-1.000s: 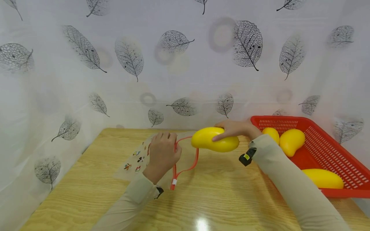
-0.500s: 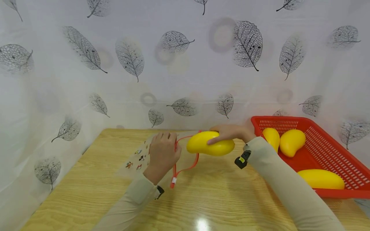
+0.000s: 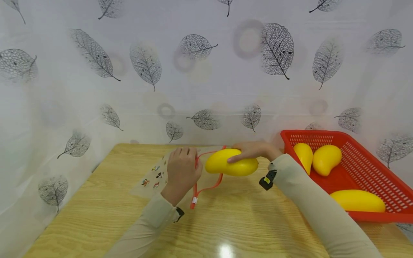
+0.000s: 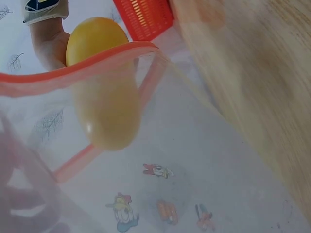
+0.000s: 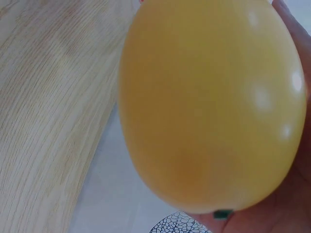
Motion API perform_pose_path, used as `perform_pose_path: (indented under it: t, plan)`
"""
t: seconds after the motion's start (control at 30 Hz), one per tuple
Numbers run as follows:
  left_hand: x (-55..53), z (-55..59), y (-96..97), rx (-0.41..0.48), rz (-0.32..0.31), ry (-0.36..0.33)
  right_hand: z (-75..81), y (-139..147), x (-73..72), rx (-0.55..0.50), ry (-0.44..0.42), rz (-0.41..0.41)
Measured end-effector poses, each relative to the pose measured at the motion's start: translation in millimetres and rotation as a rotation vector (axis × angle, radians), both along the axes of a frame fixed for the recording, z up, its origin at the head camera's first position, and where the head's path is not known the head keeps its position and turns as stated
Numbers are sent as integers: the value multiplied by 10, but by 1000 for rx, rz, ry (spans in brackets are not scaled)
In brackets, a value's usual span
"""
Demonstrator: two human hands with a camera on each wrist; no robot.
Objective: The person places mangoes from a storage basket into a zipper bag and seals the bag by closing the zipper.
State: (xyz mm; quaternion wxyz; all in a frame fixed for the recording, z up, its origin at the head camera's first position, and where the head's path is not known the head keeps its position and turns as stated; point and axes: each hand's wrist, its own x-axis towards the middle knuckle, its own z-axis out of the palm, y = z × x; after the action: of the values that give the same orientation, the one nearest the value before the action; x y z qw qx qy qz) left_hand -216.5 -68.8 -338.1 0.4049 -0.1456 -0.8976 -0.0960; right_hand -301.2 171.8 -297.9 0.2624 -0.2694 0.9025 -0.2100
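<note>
My right hand (image 3: 255, 149) grips a yellow mango (image 3: 230, 163), thumb across its side. Filling most of the right wrist view, the mango (image 5: 214, 107) shows a small dark green spot at its end. My left hand (image 3: 183, 170) holds the rim of a clear plastic zip bag (image 3: 146, 181) with a red zip edge (image 3: 209, 187) and small cartoon prints. The bag's mouth gapes to the right. In the left wrist view the front part of the mango (image 4: 107, 111) shows through the film, between the two red edges. Left fingers are blurred behind the plastic there.
A red slotted basket (image 3: 342, 179) stands at the right, with more mangoes (image 3: 326, 159) inside. The wooden table (image 3: 226, 222) ends at a pale curtain (image 3: 206, 89) with leaf prints. A white slider (image 3: 194, 200) hangs at the zip's near end.
My right hand has brought the mango left and slightly down, toward and into the bag's mouth. My left hand stays almost where it was, still holding the rim.
</note>
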Motion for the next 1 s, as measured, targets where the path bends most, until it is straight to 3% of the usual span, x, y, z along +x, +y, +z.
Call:
perform_pose_path:
  t: [0.33,0.83,1.0]
  plan:
    - [1,2,17,-10,11,19,3,-75,-7,45,5,43]
    - [-4,21,22,-20,11,32,28,-98,-18,-35,-34,132]
    - [4,31,28,-23,17,17,28,-112,-11,-28,-20,117]
